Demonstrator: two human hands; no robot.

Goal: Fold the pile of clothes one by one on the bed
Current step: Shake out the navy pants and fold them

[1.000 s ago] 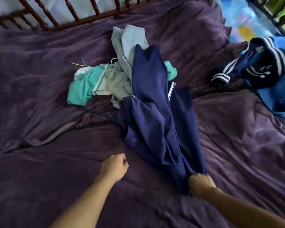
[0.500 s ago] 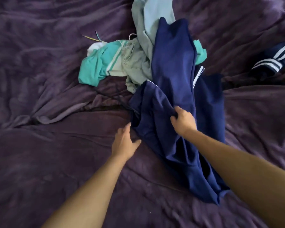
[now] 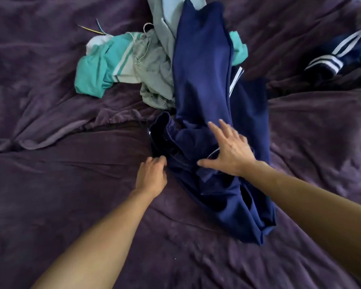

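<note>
Observed: left hand (image 3: pixel 152 176) and right hand (image 3: pixel 229 151), both bare. The left forearm (image 3: pixel 104 232), from 7 o'clock, and right forearm (image 3: pixel 313 203), from 4 o'clock, are bare to frame edge.

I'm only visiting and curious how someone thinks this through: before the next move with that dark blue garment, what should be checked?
1. Right hand flat on the navy garment: ok, fingers spread on the cloth.
2. Left hand has a grip on the garment's edge: cannot tell; its curled fingers meet the edge, but the hold itself is hidden.
3. Navy garment laid out smooth: not ok, bunched and creased around the hands.
4. Navy garment free of the pile: not ok, its far end lies over the grey-green garment and the teal shirt.
5. Striped garment out of the way: ok, it lies apart at the right.
</note>
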